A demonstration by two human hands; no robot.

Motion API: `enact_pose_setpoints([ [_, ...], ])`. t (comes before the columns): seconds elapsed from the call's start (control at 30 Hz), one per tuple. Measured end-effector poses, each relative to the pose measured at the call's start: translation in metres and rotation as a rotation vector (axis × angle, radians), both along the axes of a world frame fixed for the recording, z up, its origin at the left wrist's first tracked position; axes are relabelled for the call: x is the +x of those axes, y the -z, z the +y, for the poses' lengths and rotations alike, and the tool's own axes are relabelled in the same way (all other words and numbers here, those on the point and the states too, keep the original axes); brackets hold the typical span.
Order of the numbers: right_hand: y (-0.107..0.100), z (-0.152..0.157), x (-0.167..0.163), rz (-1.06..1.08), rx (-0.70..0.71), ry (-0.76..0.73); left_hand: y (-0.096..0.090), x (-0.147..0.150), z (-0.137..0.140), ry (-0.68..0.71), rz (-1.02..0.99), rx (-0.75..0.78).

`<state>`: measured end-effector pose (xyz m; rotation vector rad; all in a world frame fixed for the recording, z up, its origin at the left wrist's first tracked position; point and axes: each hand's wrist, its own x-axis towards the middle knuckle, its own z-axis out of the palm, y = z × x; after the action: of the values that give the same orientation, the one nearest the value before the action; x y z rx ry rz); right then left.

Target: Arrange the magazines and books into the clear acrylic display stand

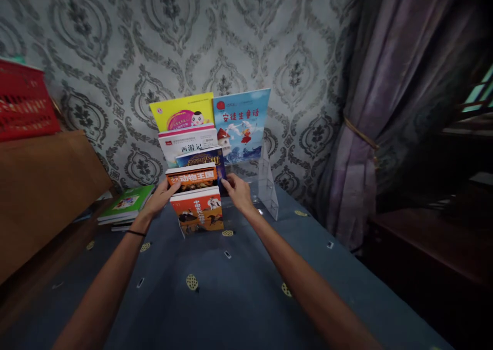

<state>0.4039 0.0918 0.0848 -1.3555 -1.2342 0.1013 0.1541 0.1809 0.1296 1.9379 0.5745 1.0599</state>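
Head-cam view, looking down & fwd over two bare forearms. Nearest: a counter (pixel 239 288) covered w/ blue cloth dotted w/ small yellow motifs.

Both arms reach to a clear acrylic tiered rack (pixel 268 186) standing on the cloth near the wall. The left hand (pixel 164 195), thin black band at the wrist, has its fingers narrow on the left edge of an orange book w/ big yellow characters (pixel 192 177), thumb on the cover. The right hand (pixel 236 190) pinches the same book's right edge, fingers closed on it. Holding from both sides likely keeps it square in its tier.

That book sits in the second tier from the front, upright & leaning back. Just in front, lowest tier: an orange-and-white book w/ horses (pixel 198 211). Behind it, stepping upward so each cover shows above the one in front: a dark blue book (pixel 202 157), a white book (pixel 188 142), a yellow book (pixel 181 111). Beside those, right: a tall light-blue book (pixel 242 124).

Left of the rack, a flat stack topped by a green book (pixel 125 203). Far left: brown wooden cabinet (pixel 42 191), red crate (pixel 23 101) on top. Beyond: grey damask wallpaper (pixel 231 32); purple curtain (pixel 385 109) tied back at right.
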Motion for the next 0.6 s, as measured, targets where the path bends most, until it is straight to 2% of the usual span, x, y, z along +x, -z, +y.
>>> enact_pose_setpoints([
  [0.17, -0.007, 0.015, -0.001, 0.144, 0.172, -0.178, -0.002, 0.004, -0.004, -0.019, -0.034, -0.020],
  [0.3, -0.010, 0.025, -0.010, 0.267, 0.263, -0.222, -0.007, 0.005, -0.007, -0.040, -0.008, 0.021],
  [0.47, -0.010, 0.031, -0.013, 0.438, 0.385, -0.126, -0.014, 0.004, -0.010, -0.020, -0.013, 0.047],
  [0.6, -0.024, 0.024, 0.010, 0.568, 0.513, 0.026, -0.015, 0.003, -0.012, -0.026, -0.007, 0.054],
])
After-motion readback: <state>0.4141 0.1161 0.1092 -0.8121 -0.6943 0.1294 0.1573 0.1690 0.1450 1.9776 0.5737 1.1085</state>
